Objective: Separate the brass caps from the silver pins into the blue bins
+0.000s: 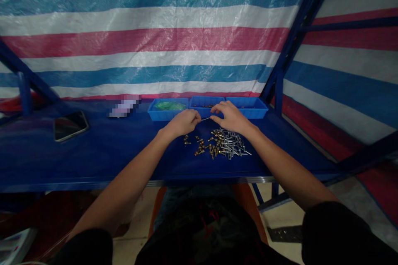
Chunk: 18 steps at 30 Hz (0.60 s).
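Observation:
My left hand (186,121) is closed, its fingertips pinched on one end of a thin silver metal pin (205,119). The other end of the pin reaches the thumb tip of my right hand (229,116). A gap shows between that thumb and the bent fingers. Below my hands, on the blue table (124,155), lies a heap of silver pins with wider heads (231,145), much like blind rivets. Small brass-coloured fittings (201,147) are scattered at the heap's left side. Whatever sits inside my left fingertips is hidden.
Behind my hands stand three blue trays: the left tray (152,115) holds a green plastic bag (169,105), the middle tray (199,99) small dark parts, the right tray (259,112) a few small bits. A phone (71,126) lies left. Striped sheeting (149,41) hangs behind.

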Each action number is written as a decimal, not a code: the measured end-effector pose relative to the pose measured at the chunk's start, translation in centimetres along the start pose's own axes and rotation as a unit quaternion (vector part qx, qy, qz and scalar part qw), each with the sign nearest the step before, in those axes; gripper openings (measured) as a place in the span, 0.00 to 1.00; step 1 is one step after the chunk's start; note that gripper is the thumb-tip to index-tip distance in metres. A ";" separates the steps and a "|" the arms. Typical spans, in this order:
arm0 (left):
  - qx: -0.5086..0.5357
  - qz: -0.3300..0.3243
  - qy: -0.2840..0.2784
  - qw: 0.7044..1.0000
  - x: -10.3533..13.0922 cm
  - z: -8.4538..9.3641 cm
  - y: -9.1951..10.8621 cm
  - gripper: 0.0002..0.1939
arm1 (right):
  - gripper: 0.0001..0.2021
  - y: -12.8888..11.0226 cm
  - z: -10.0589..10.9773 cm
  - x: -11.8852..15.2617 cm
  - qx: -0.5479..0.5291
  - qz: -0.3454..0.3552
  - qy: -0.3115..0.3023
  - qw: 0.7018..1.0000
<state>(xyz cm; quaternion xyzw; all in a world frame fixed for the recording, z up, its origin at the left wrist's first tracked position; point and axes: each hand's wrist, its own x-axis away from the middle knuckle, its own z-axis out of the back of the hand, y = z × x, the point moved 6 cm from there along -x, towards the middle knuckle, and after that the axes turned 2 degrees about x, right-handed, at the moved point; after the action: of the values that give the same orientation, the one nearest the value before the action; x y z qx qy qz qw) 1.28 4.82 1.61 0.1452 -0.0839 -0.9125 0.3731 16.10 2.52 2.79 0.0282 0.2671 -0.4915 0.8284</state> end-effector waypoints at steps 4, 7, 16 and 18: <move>0.012 -0.016 0.015 1.000 0.1 0.6 0.4 0.13 | 0.03 -0.9 0.3 -0.1 -0.018 0.038 -0.003 0.999; 0.018 -0.018 0.024 0.999 0.0 0.6 0.8 0.13 | 0.04 -1.3 0.7 -0.1 -0.026 0.043 0.002 0.999; 0.089 -0.019 -0.057 0.994 1.2 1.1 -0.3 0.13 | 0.09 1.1 4.6 0.1 -0.046 -0.021 0.096 0.994; 0.108 -0.028 -0.138 0.984 1.9 0.6 -0.3 0.16 | 0.09 2.8 6.2 0.4 -0.031 -0.060 0.149 0.987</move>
<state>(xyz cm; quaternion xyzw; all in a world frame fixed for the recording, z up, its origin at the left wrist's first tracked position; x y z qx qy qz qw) -0.42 3.77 1.72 0.0597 -0.2288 -0.9193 0.3145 21.16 1.69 7.33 0.0590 0.4039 -0.5220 0.7490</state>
